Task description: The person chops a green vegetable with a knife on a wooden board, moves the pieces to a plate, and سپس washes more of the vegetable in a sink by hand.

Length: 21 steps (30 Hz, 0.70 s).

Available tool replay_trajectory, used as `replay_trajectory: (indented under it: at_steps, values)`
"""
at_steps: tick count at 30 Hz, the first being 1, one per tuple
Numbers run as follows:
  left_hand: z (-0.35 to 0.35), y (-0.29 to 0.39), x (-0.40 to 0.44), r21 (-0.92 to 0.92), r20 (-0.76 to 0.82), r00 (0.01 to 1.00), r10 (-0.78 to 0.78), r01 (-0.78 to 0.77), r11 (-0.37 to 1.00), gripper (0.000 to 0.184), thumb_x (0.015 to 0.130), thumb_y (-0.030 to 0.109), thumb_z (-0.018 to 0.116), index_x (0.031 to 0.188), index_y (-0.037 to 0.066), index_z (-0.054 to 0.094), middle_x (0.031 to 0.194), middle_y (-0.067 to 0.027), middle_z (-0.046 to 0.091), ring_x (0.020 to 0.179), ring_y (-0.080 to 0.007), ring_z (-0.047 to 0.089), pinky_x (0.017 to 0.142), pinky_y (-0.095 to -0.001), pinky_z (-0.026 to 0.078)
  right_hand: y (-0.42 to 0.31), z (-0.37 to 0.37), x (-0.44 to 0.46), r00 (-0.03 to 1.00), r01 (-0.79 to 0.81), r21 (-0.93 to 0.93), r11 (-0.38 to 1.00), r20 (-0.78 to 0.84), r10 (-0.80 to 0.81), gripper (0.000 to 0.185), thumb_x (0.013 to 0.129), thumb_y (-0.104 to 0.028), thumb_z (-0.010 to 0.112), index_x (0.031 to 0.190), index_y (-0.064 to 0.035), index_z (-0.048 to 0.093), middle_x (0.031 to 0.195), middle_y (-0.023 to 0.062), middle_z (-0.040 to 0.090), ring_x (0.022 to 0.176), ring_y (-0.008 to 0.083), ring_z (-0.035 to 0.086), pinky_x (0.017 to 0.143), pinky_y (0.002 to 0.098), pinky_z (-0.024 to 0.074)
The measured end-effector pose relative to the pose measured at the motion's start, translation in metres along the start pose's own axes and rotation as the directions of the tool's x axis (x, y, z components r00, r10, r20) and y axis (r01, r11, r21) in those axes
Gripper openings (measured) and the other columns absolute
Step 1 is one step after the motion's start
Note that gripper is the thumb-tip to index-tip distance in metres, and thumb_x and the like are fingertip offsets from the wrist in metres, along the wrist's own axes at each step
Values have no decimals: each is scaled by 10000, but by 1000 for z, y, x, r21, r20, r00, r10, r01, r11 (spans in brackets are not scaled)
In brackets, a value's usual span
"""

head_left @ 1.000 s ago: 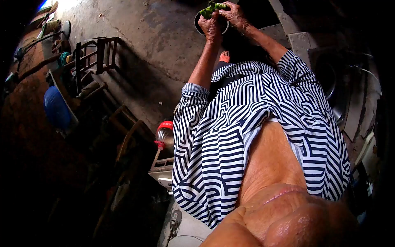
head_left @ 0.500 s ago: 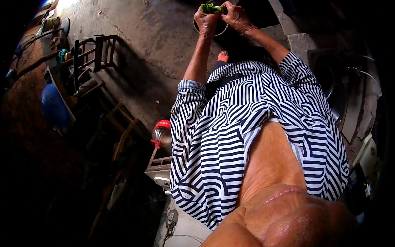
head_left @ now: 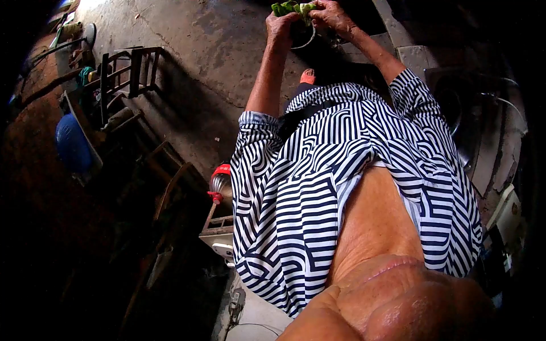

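Note:
At the top of the view, my left hand (head_left: 280,26) is closed around a green leafy vegetable (head_left: 284,8). My right hand (head_left: 334,19) pinches the pale end of the same vegetable, a short way to the right. Below and between the hands is a round container with a light rim (head_left: 310,40); its inside is dark and I cannot make out what it holds. The exact kind of vegetable is too small to tell.
A small wooden chair (head_left: 135,77) stands on the concrete floor (head_left: 199,45) to the left. Beyond it leans a blue rounded object (head_left: 74,142). A plastic bottle with a red label (head_left: 220,181) is beside my left side. My foot in an orange sandal (head_left: 307,76) shows below the hands.
My hands have moved apart slightly, the left one going left and the right one right. The vegetable now stretches between them, and more of its pale end shows.

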State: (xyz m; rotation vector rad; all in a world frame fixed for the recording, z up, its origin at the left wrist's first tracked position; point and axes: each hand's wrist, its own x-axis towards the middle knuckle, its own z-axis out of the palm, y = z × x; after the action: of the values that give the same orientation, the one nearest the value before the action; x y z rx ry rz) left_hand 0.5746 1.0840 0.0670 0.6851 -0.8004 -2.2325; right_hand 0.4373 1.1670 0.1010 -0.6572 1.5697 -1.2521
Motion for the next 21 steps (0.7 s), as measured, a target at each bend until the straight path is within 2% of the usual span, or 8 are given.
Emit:
replay_trajectory:
  at_steps: [2, 4, 5, 9, 11, 15, 17, 21]
  values:
    - [1, 0, -3, 68, -5, 999, 35, -34, 997, 206, 731, -36, 649, 936, -23, 633, 847, -94, 671, 688, -226, 678, 665, -366, 593, 18, 2, 10, 996, 77, 4, 997, -54, -77, 159, 790, -78, 601, 934, -26, 644, 783, 54, 647, 660, 157, 620, 609, 302, 516]
    - [5, 4, -8, 146, -27, 993, -111, 114, 983, 243, 719, -36, 664, 960, -30, 633, 855, -95, 675, 680, -223, 676, 650, -360, 590, 12, 10, 13, 883, 376, -403, 835, -116, -454, 188, 763, -80, 603, 943, -28, 613, 819, 82, 643, 751, 209, 632, 672, 348, 513]
    - [8, 5, -11, 144, -27, 994, -110, 113, 983, 243, 719, -36, 664, 960, -30, 633, 855, -95, 675, 680, -223, 676, 650, -360, 590, 10, 8, 8, 929, 219, -493, 842, -157, -334, 228, 743, -77, 598, 966, -33, 607, 853, 110, 643, 818, 227, 624, 720, 379, 503]
    - [18, 14, -17, 296, -119, 992, -42, 76, 952, 241, 688, 4, 716, 923, -21, 666, 841, -81, 686, 690, -193, 675, 642, -326, 568, 17, 10, 11, 893, 340, -505, 793, -90, -441, 262, 748, -103, 623, 1005, -57, 598, 861, 143, 637, 814, 276, 641, 723, 410, 515]
    - [12, 18, -17, 593, -131, 986, 101, -4, 805, 233, 674, 69, 762, 882, -6, 692, 818, -68, 698, 694, -163, 669, 647, -306, 546, -4, 14, -8, 750, 449, -813, 369, 118, -651, 249, 762, -130, 636, 992, -54, 577, 860, 163, 633, 815, 347, 648, 707, 443, 528]
    - [22, 31, -22, 758, -108, 989, 104, 14, 652, 210, 730, 57, 727, 913, -34, 682, 823, -72, 684, 695, -163, 653, 621, -307, 548, -17, 4, -8, 812, 465, -874, 141, 357, -462, 133, 795, -127, 601, 871, -29, 553, 807, 183, 633, 735, 368, 648, 624, 457, 534]
    - [30, 43, -27, 808, -121, 993, -17, 108, 579, 219, 711, 82, 743, 890, -30, 684, 794, -74, 681, 677, -161, 650, 606, -298, 535, -3, -2, 6, 810, 473, -876, 95, 390, -438, 123, 798, -131, 593, 859, -30, 561, 780, 185, 632, 710, 371, 646, 610, 458, 532]
    - [21, 54, -26, 655, -27, 985, -170, 146, 742, 274, 664, 130, 749, 886, -21, 692, 762, -69, 683, 693, -163, 658, 624, -304, 528, 5, 1, 9, 745, 547, -830, -108, 542, -389, 96, 794, -134, 569, 822, -43, 580, 735, 181, 634, 646, 379, 639, 565, 448, 517]
